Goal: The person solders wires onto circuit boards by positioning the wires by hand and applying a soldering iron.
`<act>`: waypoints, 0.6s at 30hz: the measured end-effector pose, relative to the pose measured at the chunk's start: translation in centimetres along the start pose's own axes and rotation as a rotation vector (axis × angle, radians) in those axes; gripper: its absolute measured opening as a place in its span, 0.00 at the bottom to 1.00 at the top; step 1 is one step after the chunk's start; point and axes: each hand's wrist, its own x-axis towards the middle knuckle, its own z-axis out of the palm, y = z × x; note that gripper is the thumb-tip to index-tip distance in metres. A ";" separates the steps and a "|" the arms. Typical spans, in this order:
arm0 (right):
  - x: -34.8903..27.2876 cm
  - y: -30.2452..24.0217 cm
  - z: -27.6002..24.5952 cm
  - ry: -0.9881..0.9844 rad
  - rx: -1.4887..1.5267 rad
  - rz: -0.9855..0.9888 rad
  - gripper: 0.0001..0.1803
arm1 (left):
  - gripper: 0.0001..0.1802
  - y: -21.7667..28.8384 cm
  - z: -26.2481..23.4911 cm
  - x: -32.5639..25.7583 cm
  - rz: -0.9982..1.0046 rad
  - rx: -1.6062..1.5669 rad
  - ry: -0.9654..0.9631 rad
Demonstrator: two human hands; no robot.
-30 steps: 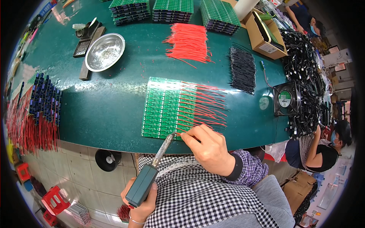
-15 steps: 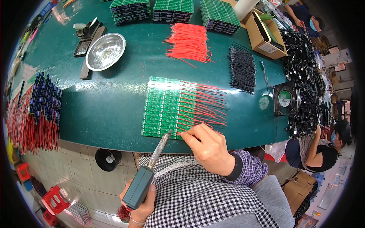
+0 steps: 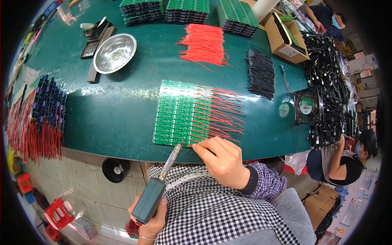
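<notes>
My left hand [image 3: 152, 220] is wrapped round the dark green handle of a soldering iron [image 3: 149, 200]. Its tip reaches the near edge of a green circuit board panel [image 3: 165, 118], which lies flat on the table. Rows of red wires [image 3: 222, 116] stick out to the right from the panel's right-hand columns. At the near right corner my right hand [image 3: 222, 161] is closed, thumb and forefinger pinching a red wire close to the iron's tip. Most of that wire is hidden under the hand.
Beyond the panel lie a pile of loose red wires [image 3: 203, 45] and black wires [image 3: 261, 73]. A metal bowl [image 3: 115, 53], stacked panels [image 3: 188, 12], a cardboard box [image 3: 286, 38] and a fan [image 3: 307, 105] stand around. Finished-looking wired boards [image 3: 49, 106] are heaped left. Other people sit at right.
My right hand has shifted slightly left and down along the panel's near edge. The iron's tip stays near the same spot. The whole view has moved very slightly.
</notes>
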 end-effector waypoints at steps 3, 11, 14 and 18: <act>-0.1 0.1 0.1 0.000 -0.013 0.000 0.15 | 0.12 0.6 -0.3 0.4 0.011 0.062 -0.047; -0.1 0.0 0.1 -0.017 -0.019 -0.003 0.15 | 0.11 0.8 -0.3 0.3 0.007 0.066 -0.057; -0.2 0.0 0.1 -0.017 -0.024 -0.003 0.15 | 0.10 0.9 -0.3 0.3 0.016 0.073 -0.068; -0.2 0.0 0.1 -0.025 -0.033 -0.003 0.15 | 0.09 1.0 -0.2 0.5 0.023 0.074 -0.062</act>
